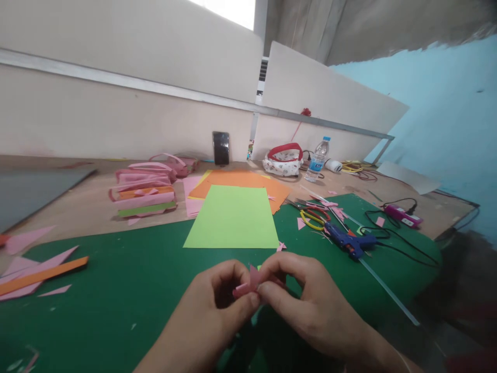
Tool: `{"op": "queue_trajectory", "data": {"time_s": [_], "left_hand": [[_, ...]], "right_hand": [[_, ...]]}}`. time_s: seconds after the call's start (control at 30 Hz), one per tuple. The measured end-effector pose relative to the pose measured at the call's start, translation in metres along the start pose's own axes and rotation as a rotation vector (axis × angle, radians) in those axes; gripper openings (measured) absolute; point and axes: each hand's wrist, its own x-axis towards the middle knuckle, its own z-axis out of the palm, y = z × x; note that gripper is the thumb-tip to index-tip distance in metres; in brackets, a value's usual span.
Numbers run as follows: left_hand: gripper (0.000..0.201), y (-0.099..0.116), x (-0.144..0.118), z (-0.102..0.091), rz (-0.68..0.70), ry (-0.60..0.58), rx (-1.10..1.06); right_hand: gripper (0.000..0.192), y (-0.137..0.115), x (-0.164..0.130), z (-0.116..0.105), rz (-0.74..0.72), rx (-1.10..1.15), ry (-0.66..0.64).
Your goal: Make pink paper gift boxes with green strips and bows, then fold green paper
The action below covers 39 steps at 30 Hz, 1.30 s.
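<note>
A small folded piece of pink paper (254,278) is pinched between my two hands, low in the middle of the view. My left hand (215,300) grips its left side between thumb and fingers. From the right, my right hand (306,295) pinches the same piece, and the fingertips of both hands almost meet. Fingers hide part of the paper's shape. Just beyond my hands lies a light green sheet (235,217) on the dark green mat (147,269), overlapping orange sheets (240,178). A tiny pink paper bow (281,246) rests by the green sheet's near right corner.
To the right are a blue glue gun (349,241) with its cord and yellow-handled scissors (311,219). Pink paper bags (145,181) stand left. Behind are a phone (221,148), a pouch (283,161) and a water bottle (317,160). Paper strips (46,272) lie far left.
</note>
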Motion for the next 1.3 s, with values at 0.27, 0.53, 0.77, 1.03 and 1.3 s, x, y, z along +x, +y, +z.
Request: {"op": "queue_trajectory", "data": {"time_s": [0.27, 0.53, 0.77, 1.03, 1.3], "left_hand": [[0.024, -0.001, -0.001, 0.001, -0.013, -0.003, 0.022], [0.019, 0.0, -0.002, 0.002, -0.011, -0.062, 0.021], [0.021, 0.003, -0.005, 0.002, -0.021, -0.105, 0.058], [0.012, 0.006, -0.004, 0.001, 0.004, -0.14, 0.263], [0.013, 0.007, -0.006, -0.004, 0.098, -0.101, 0.468]], "right_hand": [[0.016, -0.005, 0.003, -0.006, 0.008, -0.029, -0.081], [0.012, -0.006, 0.012, -0.015, 0.124, -0.042, -0.241], [0.009, 0.003, 0.023, -0.025, 0.196, 0.047, -0.377], [0.006, -0.005, 0.03, -0.028, 0.162, -0.025, -0.428], [0.011, -0.011, 0.032, -0.031, 0.226, 0.04, -0.491]]}}
